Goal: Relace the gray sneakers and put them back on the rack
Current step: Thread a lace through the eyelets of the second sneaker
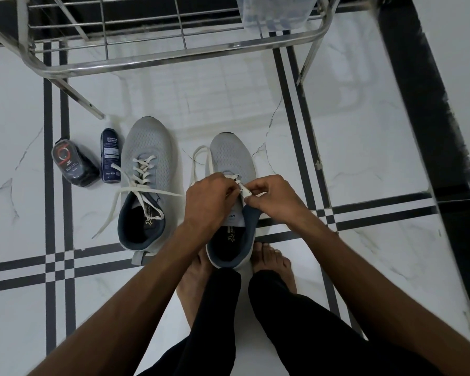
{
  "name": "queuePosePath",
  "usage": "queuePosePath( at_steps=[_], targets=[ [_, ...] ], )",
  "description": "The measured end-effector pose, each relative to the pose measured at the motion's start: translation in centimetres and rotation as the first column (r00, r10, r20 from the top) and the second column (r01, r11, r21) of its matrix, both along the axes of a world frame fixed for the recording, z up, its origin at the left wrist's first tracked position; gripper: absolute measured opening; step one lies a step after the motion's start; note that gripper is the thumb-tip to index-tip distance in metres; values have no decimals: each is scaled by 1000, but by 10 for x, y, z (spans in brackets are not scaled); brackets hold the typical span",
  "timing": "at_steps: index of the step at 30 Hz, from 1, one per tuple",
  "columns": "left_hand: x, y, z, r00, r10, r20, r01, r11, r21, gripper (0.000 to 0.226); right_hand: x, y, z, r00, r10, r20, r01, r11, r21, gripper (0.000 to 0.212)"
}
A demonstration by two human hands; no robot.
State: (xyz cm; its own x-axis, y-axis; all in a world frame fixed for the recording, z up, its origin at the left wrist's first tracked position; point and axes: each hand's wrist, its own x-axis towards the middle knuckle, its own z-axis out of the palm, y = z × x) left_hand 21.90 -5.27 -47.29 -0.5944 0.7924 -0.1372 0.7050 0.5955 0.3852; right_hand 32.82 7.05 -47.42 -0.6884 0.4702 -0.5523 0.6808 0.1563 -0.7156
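Both hands, left hand (210, 195) and right hand (272, 196), are pinching the lace (201, 156) on the near sneaker (232, 185), lacing unfinished; beside it the other sneaker (147, 169) is lying laced but untied; the rack (174, 61) beyond is waiting.

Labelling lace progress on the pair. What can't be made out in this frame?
- Right sneaker, head view: eyelets and lacing hidden under the left hand and right hand.
- Lace: how the fingers hold it, too small to tell.
- Rack: cut off by the top edge; shelves above unseen.
- Container on the rack: blurred and cropped.
- Bottle label: print too small to read.
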Motion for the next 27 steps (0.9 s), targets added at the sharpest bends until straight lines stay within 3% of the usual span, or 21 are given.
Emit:
queuePosePath(
  at_steps=[2, 5, 7, 10, 12, 15, 17, 19, 20, 22, 24, 26, 27],
  targets=[
    [2, 4, 0, 1000, -1, 7, 1, 1000, -13, 19, 0, -1, 1, 1000, -10, -15, 9, 1000, -1, 19],
    [4, 5, 1, 1000, 16, 17, -16, 1000, 0, 19, 3, 3, 6, 978, -209, -24, 196, 948, -250, 24],
    [4, 2, 0, 999, 37, 31, -38, 999, 19, 18, 3, 6, 5, 976, -212, -45, 188, 934, -303, 20],
    [3, 0, -3, 999, 44, 16, -45, 998, 36, 16, -1, 7, 0, 993, -100, -68, 89, 986, -140, 8],
    [0, -5, -4, 998, 42, -51, -39, 998, 56, 31, -3, 9, -2, 992, -109, -62, 104, 991, -85, 6],
    [-9, -15, -2, 989, 103, -109, -93, 991, 91, 61, 12, 30, -3, 947, -321, 5, 321, 947, -1, 7],
    [-15, -20, 2, 987, 128, -97, -117, 988, 105, 68, 34, 55, -7, 830, -552, 81, 542, 832, 117, 14],
    [-19, -23, 6, 988, 142, -54, -137, 987, 89, 75, 56, 72, -9, 720, -674, 161, 604, 725, 331, 16],
    [-19, -24, 7, 988, 151, -17, -149, 986, 74, 78, 62, 73, -11, 726, -662, 185, 538, 715, 447, 13],
    [-14, -25, 12, 985, 164, 50, -165, 986, 24, 83, 61, 62, -12, 847, -512, 142, 348, 738, 579, 22],
    [-5, -27, 13, 987, 148, 59, -148, 989, -8, 82, 46, 39, -9, 973, -227, 26, 176, 817, 549, 42],
    [3, -30, 16, 988, 142, 60, -143, 990, 15, 77, 26, 12, -8, 997, 72, -8, -58, 863, 502, 54],
    [6, -30, 18, 987, 146, 62, -149, 988, 41, 74, 17, 2, -10, 980, 200, 15, -177, 826, 535, 57]
  ],
)
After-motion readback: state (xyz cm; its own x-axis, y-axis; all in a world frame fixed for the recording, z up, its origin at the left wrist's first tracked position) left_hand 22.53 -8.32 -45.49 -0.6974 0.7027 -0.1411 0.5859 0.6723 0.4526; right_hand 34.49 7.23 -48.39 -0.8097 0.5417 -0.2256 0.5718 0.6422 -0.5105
